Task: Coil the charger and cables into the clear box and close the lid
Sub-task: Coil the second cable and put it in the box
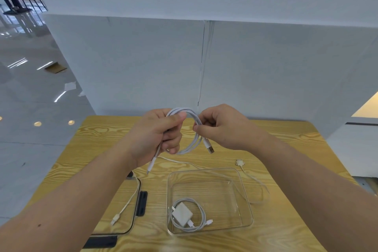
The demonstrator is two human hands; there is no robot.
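Observation:
Above the wooden table I hold a white cable wound into a loop. My left hand grips one side of the loop, with a small plug end hanging below it. My right hand pinches the other side, and the USB plug dangles beneath. The clear box stands open in front of me. In its near left corner lies the white charger with its own coiled cable. The lid, clear with black clips, lies flat to the left of the box.
A second white cable with a multi-head plug runs loose on the table behind and right of the box. Its other end lies across the lid. White partition walls stand behind the table. A person sits far off at the top left.

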